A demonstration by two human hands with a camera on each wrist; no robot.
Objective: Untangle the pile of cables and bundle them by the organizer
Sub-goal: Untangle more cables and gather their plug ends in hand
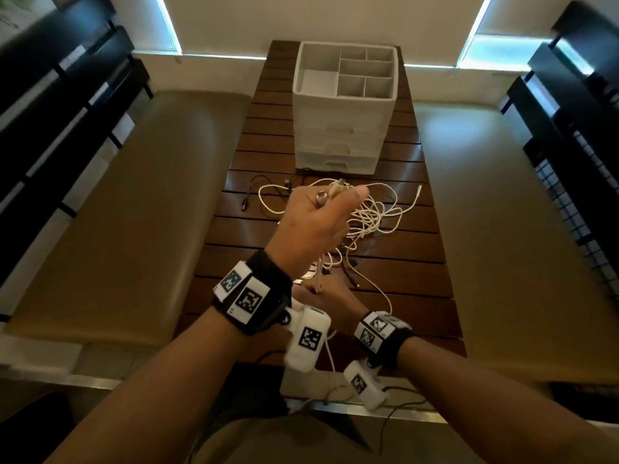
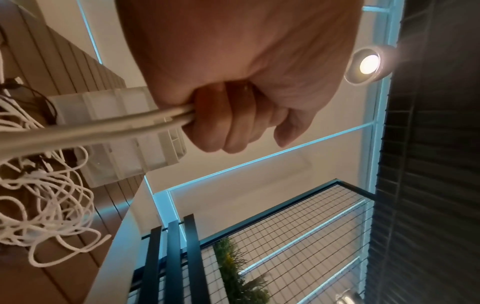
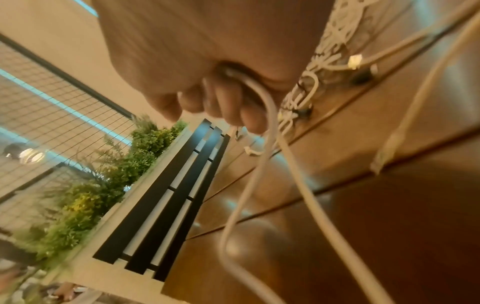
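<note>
My left hand (image 1: 315,222) is raised over the wooden table (image 1: 408,262) as a fist, gripping doubled strands of a white cable (image 1: 320,272); a metal plug (image 1: 322,196) sticks out at its top. In the left wrist view the strands (image 2: 103,127) run out from under the curled fingers (image 2: 228,123). Lower and nearer, my right hand (image 1: 321,299) grips the same cable's lower loop (image 3: 262,164), fingers (image 3: 221,107) curled round it. A tangled pile of white cables (image 1: 371,212) lies behind, with black cables (image 1: 254,192) to its left. The white organizer (image 1: 341,128), with drawers and open top compartments, stands at the far end.
Padded benches flank the table on the left (image 1: 134,212) and on the right (image 1: 502,229), with black slatted backs behind them. A wire mesh panel (image 1: 582,202) stands at the right. Thin black wires (image 1: 398,410) hang off the table's near edge.
</note>
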